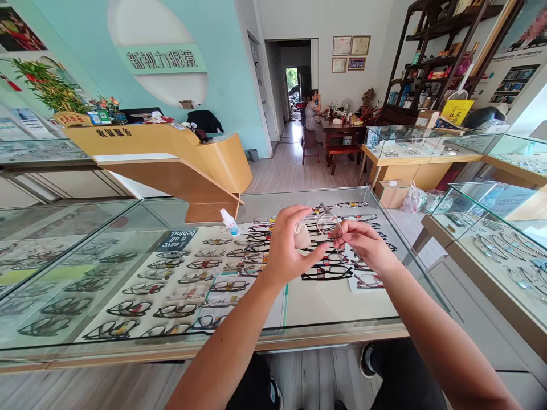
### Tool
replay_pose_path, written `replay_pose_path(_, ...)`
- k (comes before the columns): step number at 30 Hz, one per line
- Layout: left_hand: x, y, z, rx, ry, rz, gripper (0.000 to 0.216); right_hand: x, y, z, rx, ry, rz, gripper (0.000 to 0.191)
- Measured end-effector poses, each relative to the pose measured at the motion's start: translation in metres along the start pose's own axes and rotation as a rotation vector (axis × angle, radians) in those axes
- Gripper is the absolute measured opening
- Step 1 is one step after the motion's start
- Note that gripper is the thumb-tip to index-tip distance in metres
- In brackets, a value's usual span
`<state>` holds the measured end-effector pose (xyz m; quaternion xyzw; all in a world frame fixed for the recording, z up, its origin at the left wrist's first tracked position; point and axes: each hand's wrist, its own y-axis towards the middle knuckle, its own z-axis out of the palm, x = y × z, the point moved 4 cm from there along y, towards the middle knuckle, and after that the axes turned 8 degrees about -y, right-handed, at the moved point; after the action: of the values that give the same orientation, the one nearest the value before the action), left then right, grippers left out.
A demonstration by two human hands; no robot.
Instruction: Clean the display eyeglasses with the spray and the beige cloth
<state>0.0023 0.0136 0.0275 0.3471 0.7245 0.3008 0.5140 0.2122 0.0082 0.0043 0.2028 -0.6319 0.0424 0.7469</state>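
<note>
Over the glass display case [342, 327], my right hand [363, 244] pinches a pair of glasses [328, 225] with a thin, pale frame. The glasses are raised above the glass top, and part of them is hidden by my fingers. My left hand [287, 245] is just to their left, its thumb and fingers curved around a small beige cloth [301, 236] held against the palm. A white spray bottle [231, 222] with a blue label stands on the case, left of my left hand.
Rows of eyeglass frames [175, 311] lie inside the case under the glass. More glass cases [508, 245] stand at the right. A wooden counter [171, 148] is behind on the left. At the back, a person [314, 114] sits by a table [342, 128].
</note>
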Motion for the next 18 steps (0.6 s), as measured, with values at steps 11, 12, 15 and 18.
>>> replay_pose_path(11, 0.000, 0.001, 0.009, 0.115, 0.116, 0.228, 0.072, -0.003, 0.005, -0.001, 0.159, -0.212, -0.001, 0.029)
replay_pose_path(12, 0.000, 0.001, 0.008, 0.118, 0.119, 0.224, 0.069, -0.001, 0.006, -0.001, 0.178, -0.226, -0.005, 0.029)
replay_pose_path(15, -0.003, 0.009, -0.001, 0.072, 0.166, 0.240, 0.068, 0.023, 0.009, 0.001, 0.207, -0.355, -0.091, 0.028)
replay_pose_path(18, -0.015, 0.032, -0.020, -0.074, 0.218, 0.292, 0.070, 0.073, 0.009, 0.003, 0.121, -0.648, -0.288, 0.023)
